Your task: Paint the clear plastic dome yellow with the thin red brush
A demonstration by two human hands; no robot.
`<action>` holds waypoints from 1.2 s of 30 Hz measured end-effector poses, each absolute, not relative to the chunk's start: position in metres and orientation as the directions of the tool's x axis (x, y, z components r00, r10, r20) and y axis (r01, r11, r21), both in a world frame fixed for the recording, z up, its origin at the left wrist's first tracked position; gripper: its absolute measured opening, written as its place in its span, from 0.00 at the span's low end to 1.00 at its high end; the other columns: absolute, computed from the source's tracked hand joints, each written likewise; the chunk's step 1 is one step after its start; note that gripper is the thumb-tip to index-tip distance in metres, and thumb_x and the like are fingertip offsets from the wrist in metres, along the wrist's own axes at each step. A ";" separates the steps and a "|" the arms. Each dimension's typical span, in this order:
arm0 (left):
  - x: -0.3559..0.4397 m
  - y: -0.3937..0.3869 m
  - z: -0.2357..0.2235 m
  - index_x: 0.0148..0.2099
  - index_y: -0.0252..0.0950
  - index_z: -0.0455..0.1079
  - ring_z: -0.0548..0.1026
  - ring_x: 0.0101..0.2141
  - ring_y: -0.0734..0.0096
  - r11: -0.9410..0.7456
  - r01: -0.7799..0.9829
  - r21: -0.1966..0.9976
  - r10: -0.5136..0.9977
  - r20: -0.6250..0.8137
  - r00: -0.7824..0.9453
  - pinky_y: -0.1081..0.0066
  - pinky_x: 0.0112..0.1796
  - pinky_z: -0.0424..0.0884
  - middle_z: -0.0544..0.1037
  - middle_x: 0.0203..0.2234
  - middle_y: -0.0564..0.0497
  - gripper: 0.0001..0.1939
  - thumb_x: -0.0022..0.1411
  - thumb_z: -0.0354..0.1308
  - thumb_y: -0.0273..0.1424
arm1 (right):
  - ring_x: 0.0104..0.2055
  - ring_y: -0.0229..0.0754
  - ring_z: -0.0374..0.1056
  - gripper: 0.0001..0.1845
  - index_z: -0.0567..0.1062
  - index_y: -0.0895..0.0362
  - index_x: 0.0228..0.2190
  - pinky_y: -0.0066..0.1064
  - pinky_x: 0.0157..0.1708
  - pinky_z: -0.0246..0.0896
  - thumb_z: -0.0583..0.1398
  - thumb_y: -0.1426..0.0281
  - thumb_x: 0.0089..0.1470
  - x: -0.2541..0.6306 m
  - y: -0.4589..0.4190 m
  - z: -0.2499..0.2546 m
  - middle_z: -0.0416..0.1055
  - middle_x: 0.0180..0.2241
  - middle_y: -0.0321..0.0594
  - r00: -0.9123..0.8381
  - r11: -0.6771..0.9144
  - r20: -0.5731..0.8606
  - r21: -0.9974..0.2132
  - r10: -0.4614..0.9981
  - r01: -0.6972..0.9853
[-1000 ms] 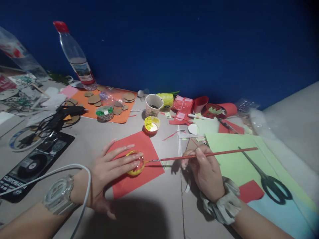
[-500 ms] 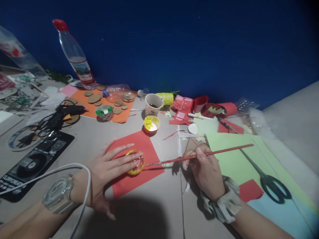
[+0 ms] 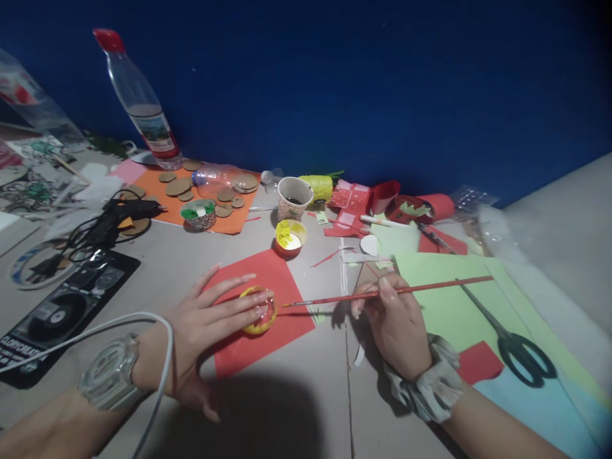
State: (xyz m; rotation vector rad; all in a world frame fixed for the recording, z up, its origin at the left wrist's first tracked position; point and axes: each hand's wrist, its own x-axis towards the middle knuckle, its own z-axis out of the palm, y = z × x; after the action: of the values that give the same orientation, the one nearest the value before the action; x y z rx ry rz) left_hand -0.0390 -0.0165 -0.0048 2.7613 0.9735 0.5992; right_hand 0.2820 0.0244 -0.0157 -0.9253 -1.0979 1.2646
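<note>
My left hand (image 3: 205, 325) lies flat with fingers spread over a sheet of red paper (image 3: 282, 274). Its fingertips rest on a small round clear piece with a yellow-painted rim (image 3: 248, 327), which sits on that paper. Between the thumb and fingers of my right hand (image 3: 396, 319) is a thin red paintbrush (image 3: 440, 286), held nearly level. The brush's yellow tip is just right of the painted rim, apart from it. Behind the paper stands a small cup of yellow and white paint (image 3: 290, 239), and beyond it a paper cup (image 3: 295, 199) with dark liquid.
Scissors (image 3: 521, 357) lie on green paper (image 3: 444, 274) at right. At left are a glue gun (image 3: 119, 210), a black printed card (image 3: 71, 319) and a tall bottle (image 3: 143, 105). Cardboard discs (image 3: 178, 187) lie on orange paper (image 3: 229, 223). A white cable (image 3: 167, 357) crosses my left wrist.
The brush tip has lifted slightly up and to the right, away from the yellow rim. My left hand stays in place on the round piece.
</note>
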 end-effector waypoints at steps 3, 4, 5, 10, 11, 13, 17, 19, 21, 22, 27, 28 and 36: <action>-0.039 -0.017 -0.005 0.72 0.43 0.47 0.61 0.65 0.49 -0.780 0.571 0.256 0.626 0.323 0.710 0.52 0.67 0.28 0.71 0.61 0.48 0.55 0.51 0.46 0.70 | 0.22 0.35 0.67 0.15 0.70 0.54 0.26 0.25 0.23 0.64 0.60 0.62 0.63 0.283 0.023 -0.017 0.73 0.20 0.33 -0.057 0.070 0.087 -0.966 0.995 -0.249; -0.038 -0.017 -0.005 0.72 0.43 0.47 0.61 0.65 0.50 -0.781 0.569 0.256 0.624 0.323 0.711 0.52 0.67 0.28 0.71 0.61 0.48 0.55 0.51 0.46 0.70 | 0.22 0.36 0.68 0.14 0.71 0.54 0.27 0.25 0.24 0.64 0.59 0.62 0.63 0.283 0.022 -0.017 0.73 0.21 0.33 -0.071 0.060 0.079 -0.968 0.994 -0.242; -0.038 -0.017 -0.005 0.71 0.43 0.47 0.61 0.65 0.50 -0.781 0.568 0.261 0.625 0.322 0.711 0.53 0.67 0.27 0.70 0.61 0.47 0.55 0.51 0.47 0.69 | 0.23 0.36 0.68 0.14 0.71 0.54 0.27 0.26 0.24 0.64 0.59 0.62 0.64 0.283 0.022 -0.017 0.74 0.21 0.34 -0.079 0.054 0.075 -0.970 0.994 -0.236; -0.041 -0.015 -0.006 0.71 0.44 0.49 0.60 0.66 0.48 -0.774 0.573 0.270 0.632 0.290 0.718 0.51 0.67 0.27 0.70 0.61 0.48 0.55 0.50 0.47 0.70 | 0.23 0.36 0.69 0.14 0.72 0.54 0.26 0.26 0.25 0.66 0.61 0.62 0.62 0.280 0.027 -0.013 0.74 0.21 0.34 0.030 0.133 0.130 -0.953 0.991 -0.271; -0.043 -0.014 -0.006 0.71 0.44 0.49 0.60 0.66 0.48 -0.780 0.568 0.263 0.625 0.282 0.728 0.51 0.67 0.27 0.70 0.61 0.47 0.55 0.50 0.47 0.70 | 0.22 0.35 0.68 0.15 0.71 0.54 0.25 0.26 0.25 0.66 0.62 0.61 0.61 0.280 0.029 -0.012 0.73 0.20 0.33 0.054 0.147 0.137 -0.947 0.989 -0.287; -0.046 -0.013 -0.006 0.71 0.43 0.47 0.59 0.66 0.48 -0.794 0.551 0.256 0.606 0.268 0.748 0.50 0.66 0.26 0.70 0.61 0.46 0.54 0.51 0.47 0.69 | 0.21 0.35 0.68 0.16 0.71 0.55 0.24 0.26 0.23 0.66 0.62 0.61 0.60 0.279 0.033 -0.010 0.73 0.19 0.32 0.079 0.157 0.139 -0.936 0.987 -0.315; -0.051 -0.013 -0.005 0.71 0.42 0.47 0.53 0.69 0.54 -0.806 0.507 0.305 0.583 0.257 0.771 0.52 0.67 0.26 0.69 0.62 0.46 0.47 0.60 0.45 0.64 | 0.21 0.37 0.70 0.16 0.71 0.55 0.24 0.28 0.23 0.68 0.63 0.59 0.59 0.280 0.037 -0.009 0.73 0.19 0.32 0.090 0.156 0.134 -0.933 0.987 -0.324; -0.049 -0.017 -0.004 0.70 0.43 0.49 0.49 0.70 0.57 -0.787 0.535 0.308 0.612 0.274 0.742 0.53 0.67 0.26 0.67 0.63 0.48 0.43 0.62 0.43 0.63 | 0.22 0.37 0.70 0.16 0.72 0.55 0.25 0.29 0.24 0.69 0.62 0.58 0.59 0.280 0.036 -0.011 0.74 0.20 0.33 0.085 0.144 0.124 -0.942 0.989 -0.304; -0.046 -0.023 -0.001 0.69 0.44 0.51 0.46 0.70 0.57 -0.746 0.605 0.278 0.666 0.304 0.681 0.53 0.67 0.26 0.66 0.64 0.49 0.43 0.62 0.42 0.64 | 0.23 0.38 0.71 0.17 0.74 0.55 0.27 0.29 0.25 0.70 0.61 0.56 0.60 0.280 0.034 -0.013 0.75 0.21 0.35 0.068 0.123 0.108 -0.953 0.992 -0.278; -0.043 -0.026 0.000 0.70 0.45 0.51 0.45 0.71 0.58 -0.722 0.642 0.259 0.691 0.320 0.649 0.53 0.67 0.26 0.65 0.65 0.50 0.43 0.62 0.41 0.64 | 0.24 0.38 0.72 0.17 0.76 0.55 0.28 0.30 0.26 0.71 0.61 0.55 0.60 0.280 0.034 -0.013 0.76 0.23 0.36 0.057 0.111 0.100 -0.957 0.993 -0.268; -0.031 -0.049 0.001 0.71 0.43 0.51 0.44 0.70 0.56 -0.649 0.743 0.163 0.743 0.344 0.573 0.53 0.66 0.27 0.68 0.63 0.50 0.48 0.60 0.33 0.67 | 0.26 0.37 0.73 0.17 0.78 0.55 0.30 0.27 0.28 0.72 0.63 0.54 0.58 0.277 0.030 -0.013 0.76 0.24 0.37 -0.062 0.019 0.038 -0.958 0.997 -0.286; -0.029 -0.054 0.000 0.71 0.44 0.51 0.47 0.70 0.54 -0.633 0.758 0.159 0.752 0.357 0.554 0.52 0.66 0.28 0.70 0.62 0.50 0.48 0.59 0.35 0.68 | 0.26 0.36 0.73 0.17 0.78 0.55 0.29 0.26 0.28 0.72 0.64 0.54 0.57 0.277 0.029 -0.012 0.76 0.23 0.36 -0.094 -0.005 0.024 -0.955 0.995 -0.297; -0.019 -0.066 -0.006 0.74 0.40 0.37 0.69 0.60 0.47 -0.628 0.768 0.124 0.744 0.386 0.546 0.47 0.66 0.26 0.80 0.51 0.45 0.47 0.64 0.37 0.63 | 0.24 0.33 0.72 0.14 0.76 0.55 0.27 0.23 0.27 0.70 0.65 0.58 0.57 0.277 0.031 -0.012 0.75 0.21 0.34 -0.115 -0.021 0.022 -0.932 0.993 -0.361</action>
State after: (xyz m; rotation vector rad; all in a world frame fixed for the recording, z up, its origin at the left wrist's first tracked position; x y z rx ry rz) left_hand -0.0185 -0.0663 -0.0062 2.8139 1.3778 0.6567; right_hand 0.2772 0.0312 -0.0122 -0.8727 -1.0122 1.4461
